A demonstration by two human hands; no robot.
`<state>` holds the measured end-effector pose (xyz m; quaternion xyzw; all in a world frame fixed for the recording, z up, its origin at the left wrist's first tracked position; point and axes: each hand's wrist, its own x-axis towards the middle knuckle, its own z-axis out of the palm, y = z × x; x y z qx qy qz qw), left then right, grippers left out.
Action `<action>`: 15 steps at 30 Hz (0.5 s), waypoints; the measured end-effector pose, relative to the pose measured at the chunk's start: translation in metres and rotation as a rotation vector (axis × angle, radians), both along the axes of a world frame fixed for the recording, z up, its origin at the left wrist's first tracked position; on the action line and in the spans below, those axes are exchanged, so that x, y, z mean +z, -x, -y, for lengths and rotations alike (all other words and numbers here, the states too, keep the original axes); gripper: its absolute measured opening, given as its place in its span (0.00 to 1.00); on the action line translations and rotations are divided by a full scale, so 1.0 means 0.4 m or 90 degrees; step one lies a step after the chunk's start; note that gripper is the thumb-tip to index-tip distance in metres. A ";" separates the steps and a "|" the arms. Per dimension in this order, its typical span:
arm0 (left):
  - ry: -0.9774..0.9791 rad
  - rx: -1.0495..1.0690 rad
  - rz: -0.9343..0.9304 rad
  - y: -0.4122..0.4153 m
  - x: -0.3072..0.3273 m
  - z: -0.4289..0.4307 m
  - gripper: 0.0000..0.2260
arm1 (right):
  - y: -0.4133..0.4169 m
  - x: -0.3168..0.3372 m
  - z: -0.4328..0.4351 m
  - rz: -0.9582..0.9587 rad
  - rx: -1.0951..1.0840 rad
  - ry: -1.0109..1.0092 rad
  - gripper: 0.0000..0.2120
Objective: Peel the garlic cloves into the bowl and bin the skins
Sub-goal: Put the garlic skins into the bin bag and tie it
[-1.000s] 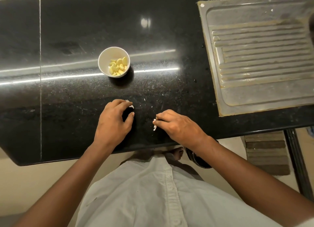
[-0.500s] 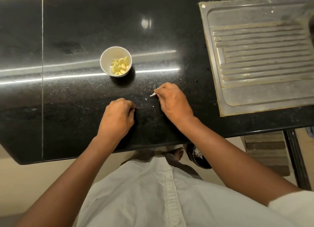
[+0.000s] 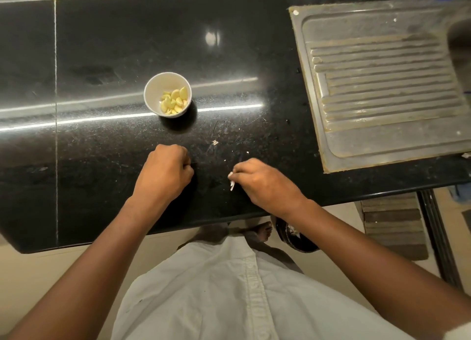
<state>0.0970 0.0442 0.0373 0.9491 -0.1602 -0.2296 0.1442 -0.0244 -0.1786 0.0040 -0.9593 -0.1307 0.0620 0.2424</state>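
In a white button-front shirt (image 3: 204, 288), stitched placket (image 3: 251, 283) running to 6 o'clock, I show a short sleeve (image 3: 458, 333) at 4 o'clock; left forearm (image 3: 107, 245), right forearm (image 3: 356, 240) uncovered.

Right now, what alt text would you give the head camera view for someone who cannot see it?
A person's right hand pinches scraps of white garlic skin at a black countertop, the left hand curled closed beside it. Behind them a white bowl holds peeled garlic cloves.
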 end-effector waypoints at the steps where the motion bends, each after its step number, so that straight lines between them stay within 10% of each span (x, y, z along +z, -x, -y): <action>1: 0.018 0.003 -0.002 0.001 0.000 -0.006 0.02 | -0.004 0.003 0.015 0.002 -0.068 -0.040 0.14; 6: 0.130 0.113 -0.037 0.012 0.003 -0.039 0.05 | -0.045 0.001 0.053 0.027 -0.300 -0.066 0.10; 15: 0.174 0.172 -0.052 0.022 0.004 -0.078 0.08 | 0.003 0.026 -0.038 -0.046 -0.095 -0.057 0.11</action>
